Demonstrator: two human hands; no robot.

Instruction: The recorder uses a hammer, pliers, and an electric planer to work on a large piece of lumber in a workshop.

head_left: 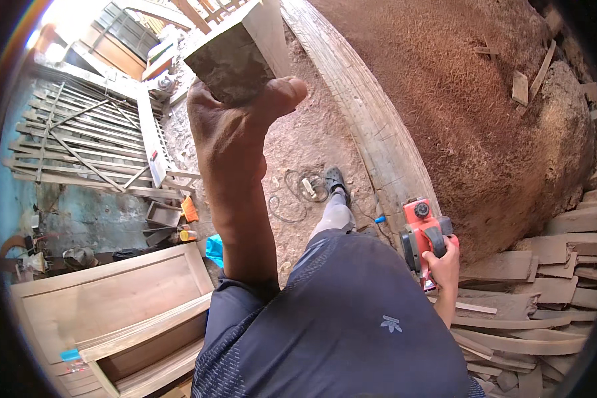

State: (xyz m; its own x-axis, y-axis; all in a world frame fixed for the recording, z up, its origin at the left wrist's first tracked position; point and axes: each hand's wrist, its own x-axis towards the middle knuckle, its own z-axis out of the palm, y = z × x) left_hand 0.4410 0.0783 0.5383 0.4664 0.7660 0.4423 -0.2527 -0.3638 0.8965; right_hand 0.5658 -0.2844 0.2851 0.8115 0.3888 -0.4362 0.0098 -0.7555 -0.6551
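Timber (229,60) up front, its end clamped in your L hand (234,126); red planer (419,230) at your R side, gripped in your R hand (444,265). Hands well apart. Long beam (371,99) nr planer, sawdust pile (458,119) R of it.

Packed-earth floor (304,142). Along its right edge, a large mound of brown sawdust (464,106) topped with wood offcuts (520,88); at the near right corner, layered scrap boards (556,292). Along the left edge, a slatted wooden frame (103,161) before a blue wall (86,215); at the near left corner, a pale panelled wooden piece (113,292).
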